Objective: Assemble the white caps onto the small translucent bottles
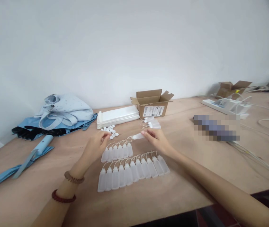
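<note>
My right hand [155,139] pinches a small translucent plastic bottle [138,136] by its base end, the bottle lying sideways with its cord end pointing left. My left hand [98,144] is closed, thumb and fingertips together beside a little pile of white caps [111,130]; what it holds, if anything, is too small to make out. Below both hands, similar bottles lie side by side in a shorter row [117,152] and a longer front row [131,172], thin pale cords looping from their necks. A few more bottles [153,125] lie beyond my right hand.
A cardboard box [152,105] with raised flaps stands against the wall beside a stack of white packets [117,116]. At left are a pale blue bag [65,110] and a blue umbrella [44,144]. A power strip [226,106], cables and another box [234,89] occupy the right.
</note>
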`<state>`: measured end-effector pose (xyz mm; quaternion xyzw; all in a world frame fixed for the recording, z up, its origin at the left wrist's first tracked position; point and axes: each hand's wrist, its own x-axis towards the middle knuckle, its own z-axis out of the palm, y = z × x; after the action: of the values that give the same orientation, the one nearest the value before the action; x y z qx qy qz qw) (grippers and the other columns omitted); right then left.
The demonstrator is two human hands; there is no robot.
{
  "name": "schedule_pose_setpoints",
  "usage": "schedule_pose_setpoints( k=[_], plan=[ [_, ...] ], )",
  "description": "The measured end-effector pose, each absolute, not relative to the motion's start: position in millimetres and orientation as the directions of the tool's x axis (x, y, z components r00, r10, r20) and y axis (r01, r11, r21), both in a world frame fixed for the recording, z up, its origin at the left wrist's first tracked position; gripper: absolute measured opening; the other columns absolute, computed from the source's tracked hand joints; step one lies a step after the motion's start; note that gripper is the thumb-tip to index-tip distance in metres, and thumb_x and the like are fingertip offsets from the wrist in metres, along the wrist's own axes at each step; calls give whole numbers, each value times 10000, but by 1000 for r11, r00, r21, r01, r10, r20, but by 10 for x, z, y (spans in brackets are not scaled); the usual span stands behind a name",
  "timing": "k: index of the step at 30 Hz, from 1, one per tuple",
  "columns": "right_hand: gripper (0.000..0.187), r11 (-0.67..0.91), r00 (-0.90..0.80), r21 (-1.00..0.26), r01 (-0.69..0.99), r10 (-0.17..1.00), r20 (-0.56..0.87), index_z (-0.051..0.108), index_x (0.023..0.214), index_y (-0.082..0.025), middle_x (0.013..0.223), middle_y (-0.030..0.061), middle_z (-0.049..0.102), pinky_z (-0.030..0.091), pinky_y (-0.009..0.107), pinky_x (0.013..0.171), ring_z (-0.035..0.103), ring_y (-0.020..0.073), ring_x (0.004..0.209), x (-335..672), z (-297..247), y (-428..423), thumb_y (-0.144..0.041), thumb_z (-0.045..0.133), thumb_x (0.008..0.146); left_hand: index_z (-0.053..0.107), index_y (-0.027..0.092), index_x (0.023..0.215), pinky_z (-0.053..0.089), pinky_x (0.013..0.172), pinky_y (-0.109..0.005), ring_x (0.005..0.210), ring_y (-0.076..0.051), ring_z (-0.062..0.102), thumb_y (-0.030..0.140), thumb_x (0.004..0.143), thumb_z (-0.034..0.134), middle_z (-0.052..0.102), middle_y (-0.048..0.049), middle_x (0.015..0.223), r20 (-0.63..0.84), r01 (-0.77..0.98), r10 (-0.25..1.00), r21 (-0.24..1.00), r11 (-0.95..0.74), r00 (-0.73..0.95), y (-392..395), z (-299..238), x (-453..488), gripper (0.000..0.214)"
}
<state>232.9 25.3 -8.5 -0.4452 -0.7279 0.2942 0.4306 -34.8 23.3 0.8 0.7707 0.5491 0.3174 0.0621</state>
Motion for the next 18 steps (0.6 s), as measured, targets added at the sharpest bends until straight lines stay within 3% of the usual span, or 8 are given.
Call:
schedule_pose_setpoints(
  k=[4,8,18],
  plan=[
    [254,444,-178,-751,489,894,412,631,840,-162,638,-8,537,341,242,562,451,124,583,2434,-77,341,-353,469,881,642,146,970,486,849,-372,959,-226,613,175,843,358,679,-103,1010,439,793,848,380,-476,298,402,-165,-528,313],
    [282,440,-108,-709,551,880,462,657,994,-160,784,48,654,409,277,623,551,170,666,2562,-152,495,-340,491,855,675,157,982,459,950,-392,1028,-211,601,59,761,329,668,-97,1068,403,772,829,349,-531,388,467,-305,-542,422],
    [301,411,28,-685,601,846,532,633,1023,-153,870,84,652,454,324,687,563,206,743,2884,-442,940,-316,528,793,700,164,969,436,995,-406,1057,-209,593,-6,647,348,681,-79,1090,372,793,847,339,-506,381,515,-387,-588,507]
  ],
)
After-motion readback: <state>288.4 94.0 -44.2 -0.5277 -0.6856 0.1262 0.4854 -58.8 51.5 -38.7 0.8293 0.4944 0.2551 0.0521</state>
